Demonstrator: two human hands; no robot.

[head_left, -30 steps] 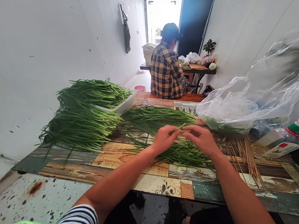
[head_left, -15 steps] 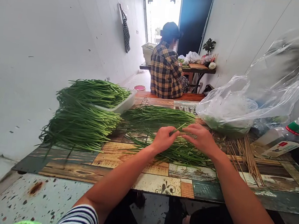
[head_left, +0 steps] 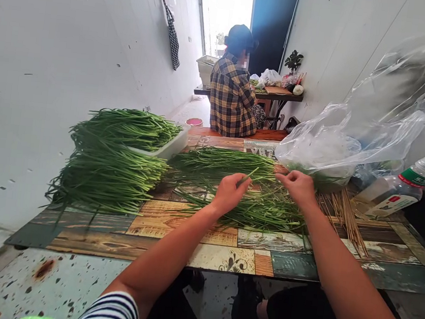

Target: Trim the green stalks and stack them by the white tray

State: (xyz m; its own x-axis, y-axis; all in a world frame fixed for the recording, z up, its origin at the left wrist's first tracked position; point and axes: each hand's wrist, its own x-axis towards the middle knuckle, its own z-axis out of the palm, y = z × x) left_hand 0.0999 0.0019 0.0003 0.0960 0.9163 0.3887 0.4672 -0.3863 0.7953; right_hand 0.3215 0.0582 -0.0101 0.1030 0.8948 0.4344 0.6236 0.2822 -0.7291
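Closed fingers of my left hand grip a small bunch of garlic chives, their pale ends sticking up past the thumb. To its right, my right hand is pinched shut, apart from the bunch; whatever sits between its fingertips is too small to make out. Beneath both hands lies a loose heap of chives with thin scraps. Beyond them, a flatter row of chives stretches across the table. A tall stack of chives stands at the left, partly in a white tray.
Thin wooden skewers lie right of my right hand. Behind them are a clear plastic bag and a bottle with a green label. A person in a plaid shirt sits ahead at another table.
My right hand has moved right, away from my left hand, and its fingers have closed into a pinch. My left hand still grips the chives. The view has shifted slightly.
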